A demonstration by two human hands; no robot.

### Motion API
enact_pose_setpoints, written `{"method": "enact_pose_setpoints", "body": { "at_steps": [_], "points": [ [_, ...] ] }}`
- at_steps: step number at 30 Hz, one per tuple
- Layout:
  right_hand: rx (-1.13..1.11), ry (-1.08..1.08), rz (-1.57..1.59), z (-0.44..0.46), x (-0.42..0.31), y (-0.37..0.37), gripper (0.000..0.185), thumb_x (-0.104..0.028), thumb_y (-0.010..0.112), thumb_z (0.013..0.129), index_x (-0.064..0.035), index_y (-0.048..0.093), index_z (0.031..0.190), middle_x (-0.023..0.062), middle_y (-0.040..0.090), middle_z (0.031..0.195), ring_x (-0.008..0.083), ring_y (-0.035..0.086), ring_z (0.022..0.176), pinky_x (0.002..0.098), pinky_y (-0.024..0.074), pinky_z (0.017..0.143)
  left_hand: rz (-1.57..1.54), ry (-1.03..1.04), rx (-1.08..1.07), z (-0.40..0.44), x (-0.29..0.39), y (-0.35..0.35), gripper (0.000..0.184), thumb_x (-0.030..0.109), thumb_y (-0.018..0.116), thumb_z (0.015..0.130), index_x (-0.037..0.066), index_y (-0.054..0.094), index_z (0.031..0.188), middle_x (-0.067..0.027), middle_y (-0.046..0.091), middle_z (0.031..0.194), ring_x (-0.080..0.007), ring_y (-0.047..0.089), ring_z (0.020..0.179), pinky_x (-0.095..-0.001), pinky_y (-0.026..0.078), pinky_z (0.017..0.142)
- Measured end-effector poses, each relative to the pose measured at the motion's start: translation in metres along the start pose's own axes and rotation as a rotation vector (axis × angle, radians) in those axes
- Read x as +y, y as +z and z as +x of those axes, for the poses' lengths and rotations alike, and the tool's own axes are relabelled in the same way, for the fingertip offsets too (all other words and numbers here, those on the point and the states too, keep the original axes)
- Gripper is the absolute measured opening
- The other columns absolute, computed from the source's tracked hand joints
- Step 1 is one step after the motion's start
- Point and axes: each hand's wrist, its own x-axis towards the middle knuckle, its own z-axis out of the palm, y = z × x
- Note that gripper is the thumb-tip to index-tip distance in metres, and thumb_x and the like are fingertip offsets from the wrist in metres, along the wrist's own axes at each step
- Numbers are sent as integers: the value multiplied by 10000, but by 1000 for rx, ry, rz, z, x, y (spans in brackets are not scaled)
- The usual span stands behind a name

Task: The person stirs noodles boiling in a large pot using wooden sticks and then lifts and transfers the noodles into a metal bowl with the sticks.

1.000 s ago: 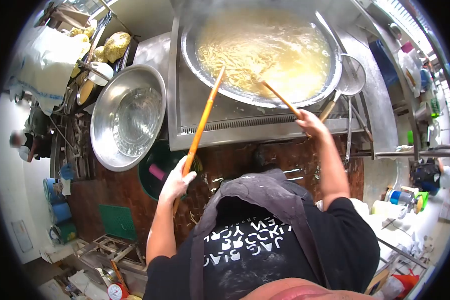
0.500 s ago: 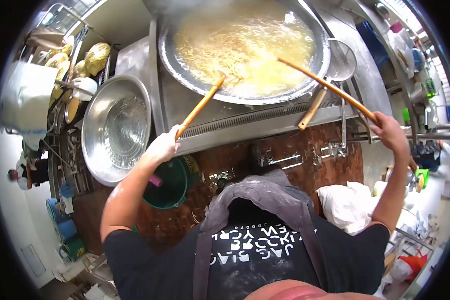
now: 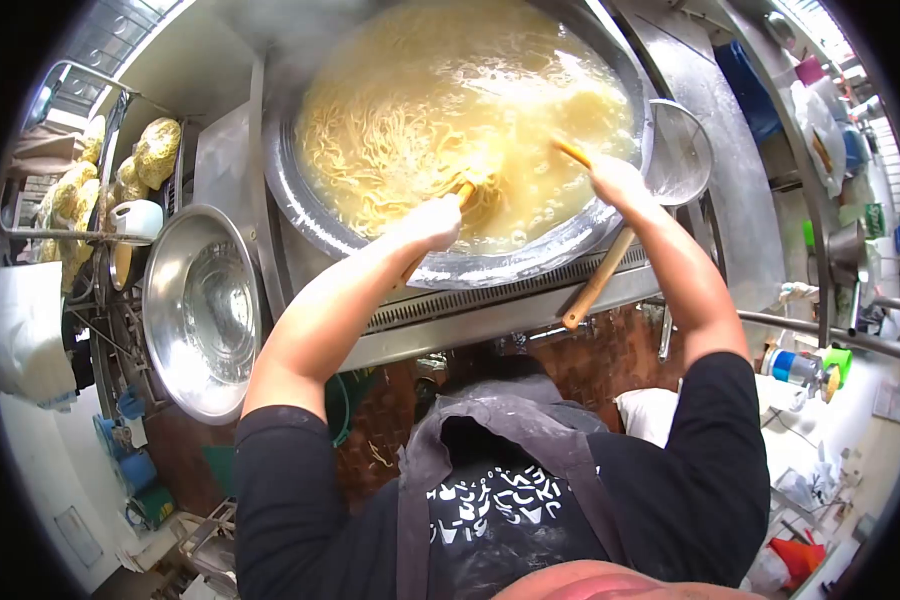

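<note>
Moved inward over the pot, the left hand has fingers wrapped round one stick, the right hand another stick.

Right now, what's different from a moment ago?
The left hand and right hand both moved forward and inward, from outside the big pot to over it. Neither let go of its wooden stick. The steel bowl and strainer stayed beside the pot.

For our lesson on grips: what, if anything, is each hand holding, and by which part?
The left hand holds a wooden stick close above where it meets the noodles. The right hand grips a second stick just behind its visible end.
</note>
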Motion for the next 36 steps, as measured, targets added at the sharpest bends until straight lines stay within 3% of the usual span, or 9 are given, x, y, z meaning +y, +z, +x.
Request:
{"method": "enact_pose_setpoints", "body": {
  "at_steps": [6,8,10,15,19,20,24,30,36],
  "points": [
    [-225,91,-139,139,-41,-9,362,-218,450,967,-46,750,1076,173,747,1074,345,722,980,460,556,862,436,104,-156,98,47,-47,350,124,479,907,-51,636,1166,-264,729,976,-401,722,888,-470,563,753],
    [-203,46,-105,128,-32,-29,321,-208,473,962,-44,736,1045,213,738,1022,373,717,932,477,564,810,142,-3,10,77,33,-25,309,124,518,904,-7,647,1153,-247,721,1040,-396,709,939,-461,558,787],
    [-227,14,-185,93,-10,-69,300,-176,476,960,-84,725,1098,197,735,1041,379,705,977,479,559,856,-36,-111,70,22,19,-15,302,116,441,960,43,577,1220,-233,708,1081,-411,682,1007,-471,540,844],
    [-306,81,-271,-78,49,-191,185,-55,529,914,-51,590,1089,228,684,1030,439,642,1006,518,507,866,-310,-105,-77,-159,-71,8,699,209,697,876,137,421,1513,-223,642,1280,-394,645,1121,-446,483,998],
    [-265,307,-214,-206,10,-243,118,-52,603,878,-64,555,985,224,666,855,462,625,858,553,465,752,-743,-9,-30,-296,-125,71,756,139,711,869,118,393,1555,-77,611,1259,-202,611,1079,-323,484,949],
    [-279,352,-192,-222,-3,-242,128,-56,610,877,-74,560,994,219,665,843,458,628,846,549,468,745,-890,-66,-46,-325,-119,76,738,160,724,889,64,390,1540,-80,517,1430,-198,489,1311,-349,365,1130],
    [-384,201,-66,-226,-55,-150,118,-111,524,956,-95,592,1051,218,683,944,418,659,915,529,501,782,-1119,-309,-106,-386,-131,98,723,134,736,906,65,389,1537,-27,534,1328,-121,508,1137,-273,405,999],
    [-358,49,19,-230,-139,-92,153,-162,528,948,-73,585,1059,227,679,931,439,649,929,519,503,793,-1120,-255,91,-458,-153,114,680,90,681,926,118,375,1533,9,567,891,-57,375,446,-248,319,382],
    [-322,239,-42,-311,-104,-157,190,-46,622,858,-55,542,1031,230,652,914,433,623,871,494,492,770,-1205,-276,197,-544,-186,161,683,84,666,926,147,373,1540,25,542,809,-55,387,447,-231,324,403]
  ]
}}
